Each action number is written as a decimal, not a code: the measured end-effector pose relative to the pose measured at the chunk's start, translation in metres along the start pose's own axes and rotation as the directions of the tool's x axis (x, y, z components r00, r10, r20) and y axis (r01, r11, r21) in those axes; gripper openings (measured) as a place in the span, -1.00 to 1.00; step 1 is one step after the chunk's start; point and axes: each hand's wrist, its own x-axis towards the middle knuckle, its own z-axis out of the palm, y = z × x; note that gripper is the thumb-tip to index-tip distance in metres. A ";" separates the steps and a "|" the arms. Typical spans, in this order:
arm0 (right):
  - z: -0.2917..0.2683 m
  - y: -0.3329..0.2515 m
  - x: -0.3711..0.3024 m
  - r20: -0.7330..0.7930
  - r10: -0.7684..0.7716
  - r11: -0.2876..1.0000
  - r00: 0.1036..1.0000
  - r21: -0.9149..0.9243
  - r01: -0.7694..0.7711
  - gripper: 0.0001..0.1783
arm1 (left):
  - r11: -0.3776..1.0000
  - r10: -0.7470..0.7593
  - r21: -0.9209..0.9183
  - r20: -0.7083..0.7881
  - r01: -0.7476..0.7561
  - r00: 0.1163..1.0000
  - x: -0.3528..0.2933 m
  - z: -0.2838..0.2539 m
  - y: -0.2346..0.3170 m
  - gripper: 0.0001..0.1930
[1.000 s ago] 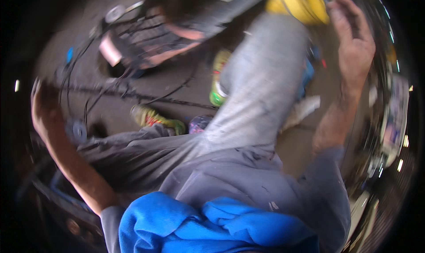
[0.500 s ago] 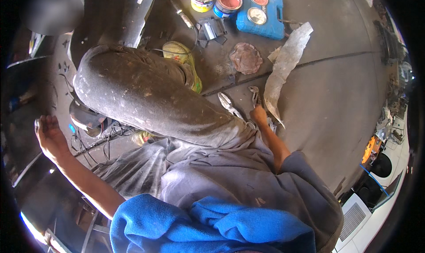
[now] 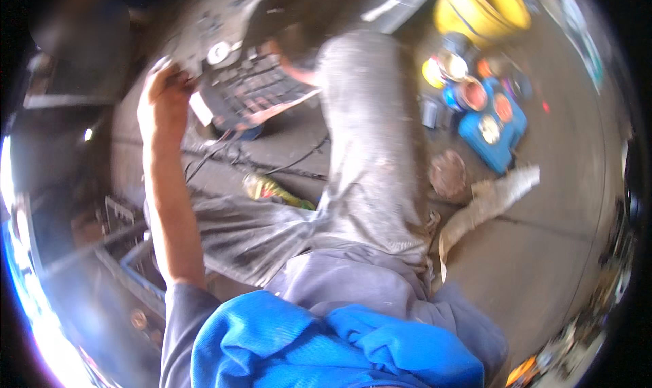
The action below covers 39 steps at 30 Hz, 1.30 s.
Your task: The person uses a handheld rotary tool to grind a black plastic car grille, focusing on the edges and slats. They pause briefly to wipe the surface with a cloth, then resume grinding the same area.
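My left hand (image 3: 166, 99) is raised at the upper left, its fingers bent and smeared by motion. Whether anything is between them does not show. Nearest to it are a dark panel with a grid of slots (image 3: 248, 89) and a small white round piece (image 3: 219, 53). My right hand is out of sight, and its forearm does not show past my sleeve and raised leg. By my right hip a small blurred metal piece (image 3: 432, 224) sticks out, like the jaw of pliers. A long torn strip of pale sheet (image 3: 485, 211) lies just beyond it.
At the right lie a blue plastic case (image 3: 499, 150) with two round lids on it, open cans (image 3: 472, 93) and a crumpled brownish disc (image 3: 448, 173). A yellow bucket (image 3: 468, 11) stands farther off. Cables (image 3: 292, 165) cross the floor near my shoe (image 3: 268, 188).
The view has swung left, bringing the slotted panel and yellow bucket in. My left hand has come up and forward. My right hand, formerly at the pliers, has left sight.
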 end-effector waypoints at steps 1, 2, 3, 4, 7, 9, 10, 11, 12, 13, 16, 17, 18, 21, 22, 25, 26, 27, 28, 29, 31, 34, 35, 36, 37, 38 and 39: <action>-0.009 0.007 0.003 -0.035 0.014 0.999 0.999 0.042 -0.012 -0.62 | 0.998 0.008 -0.066 -0.022 -0.009 1.000 -0.002 0.009 -0.004 -0.87; -0.015 0.007 -0.001 -0.050 0.025 0.997 0.998 0.075 -0.022 -0.62 | 0.982 -0.075 -0.169 0.042 0.081 0.996 0.000 -0.003 0.000 -0.89; -0.019 0.016 0.003 -0.060 0.026 0.995 0.998 0.093 -0.020 -0.62 | 0.977 -0.075 -0.190 0.100 0.093 0.992 -0.003 0.000 -0.003 -0.91; -0.023 0.016 -0.005 -0.071 0.038 0.993 0.997 0.117 -0.030 -0.62 | 0.970 -0.100 -0.217 0.047 0.108 0.994 -0.005 -0.007 -0.002 -0.92; -0.037 0.026 -0.014 -0.073 0.053 0.987 0.996 0.156 -0.041 -0.62 | 0.952 -0.109 -0.282 0.061 0.122 0.992 -0.013 -0.019 -0.005 -0.91; -0.045 0.032 -0.018 -0.069 0.071 0.981 0.995 0.186 -0.057 -0.62 | 0.959 -0.098 -0.265 0.012 0.097 0.995 -0.015 -0.023 -0.006 -0.91; -0.049 0.035 -0.018 -0.068 0.074 0.978 0.995 0.202 -0.059 -0.62 | 0.963 -0.094 -0.254 -0.010 0.088 0.996 -0.016 -0.024 -0.007 -0.91; -0.051 0.039 -0.021 -0.063 0.086 0.974 0.994 0.216 -0.071 -0.62 | 0.967 -0.101 -0.235 -0.002 0.098 0.995 -0.020 -0.026 -0.009 -0.89; -0.053 0.042 -0.023 -0.056 0.092 0.970 0.994 0.232 -0.077 -0.62 | 0.967 -0.127 -0.229 -0.042 0.114 0.991 -0.026 -0.025 -0.016 -0.89; -0.056 0.046 -0.024 -0.050 0.100 0.966 0.994 0.246 -0.085 -0.61 | 0.966 -0.152 -0.224 -0.079 0.131 0.985 -0.034 -0.023 -0.024 -0.89; -0.059 0.049 -0.030 -0.013 0.118 0.950 0.993 0.294 -0.109 -0.61 | 0.954 -0.223 -0.237 -0.147 0.184 0.964 -0.070 -0.002 -0.042 -0.87; -0.061 0.051 -0.031 -0.007 0.122 0.945 0.993 0.308 -0.114 -0.61 | 0.939 -0.263 -0.268 -0.159 0.215 0.951 -0.080 0.008 -0.051 -0.86; -0.064 0.053 -0.034 -0.001 0.135 0.938 0.991 0.322 -0.128 -0.61 | 0.919 -0.312 -0.303 -0.167 0.252 0.935 -0.090 0.019 -0.062 -0.85; -0.070 0.055 -0.039 0.033 0.146 0.916 0.989 0.372 -0.148 -0.61 | 0.859 -0.378 -0.394 -0.058 0.327 0.924 -0.109 0.036 -0.084 -0.85; -0.071 0.055 -0.042 0.055 0.142 0.909 0.988 0.388 -0.152 -0.60 | 0.855 -0.422 -0.375 -0.102 0.358 0.901 -0.116 0.039 -0.090 -0.89; -0.080 0.055 -0.052 0.071 0.169 0.870 0.983 0.457 -0.183 -0.60 | 0.831 -0.453 -0.389 -0.061 0.397 0.889 -0.122 0.046 -0.110 -0.92; -0.083 0.054 -0.056 0.086 0.167 0.852 0.982 0.488 -0.188 -0.60 | 0.837 -0.456 -0.370 -0.063 0.404 0.888 -0.122 0.050 -0.114 -0.91; -0.085 0.053 -0.062 0.102 0.166 0.823 0.981 0.534 -0.195 -0.60 | 0.839 -0.474 -0.348 -0.089 0.418 0.876 -0.122 0.054 -0.119 -0.89; -0.089 0.052 -0.065 0.116 0.156 0.782 0.981 0.592 -0.195 -0.60 | 0.840 -0.490 -0.328 -0.115 0.433 0.864 -0.121 0.060 -0.124 -0.87; -0.096 0.047 -0.072 0.133 0.140 0.730 0.981 0.655 -0.193 -0.59 | 0.840 -0.492 -0.321 -0.112 0.438 0.863 -0.121 0.068 -0.126 -0.83; -0.115 0.032 -0.080 0.186 0.051 0.577 0.981 0.797 -0.181 -0.59 | 0.839 -0.512 -0.278 -0.117 0.467 0.851 -0.122 0.084 -0.129 -0.81; -0.175 -0.015 -0.095 0.318 -0.231 0.308 0.920 0.920 -0.240 -0.54 | 0.845 -0.515 -0.215 -0.082 0.489 0.854 -0.122 0.106 -0.125 -0.77; -0.201 -0.034 -0.098 0.358 -0.323 0.256 0.876 0.924 -0.283 -0.48 | 0.851 -0.507 -0.202 -0.075 0.485 0.859 -0.121 0.116 -0.123 -0.76; -0.225 -0.052 -0.105 0.403 -0.406 0.212 0.820 0.915 -0.345 -0.43 | 0.856 -0.500 -0.189 -0.065 0.481 0.864 -0.120 0.125 -0.121 -0.74; -0.244 -0.077 -0.116 0.346 -0.426 0.172 0.836 0.938 -0.300 -0.39 | 0.867 -0.472 -0.190 -0.012 0.461 0.882 -0.116 0.135 -0.120 -0.70; -0.258 -0.092 -0.121 0.279 -0.446 0.129 0.851 0.960 -0.247 -0.36 | 0.877 -0.441 -0.190 0.044 0.441 0.896 -0.110 0.149 -0.119 -0.70; -0.267 -0.099 -0.121 0.232 -0.492 0.171 0.839 0.971 -0.167 -0.28 | 0.891 -0.402 -0.189 0.089 0.412 0.911 -0.106 0.160 -0.115 -0.69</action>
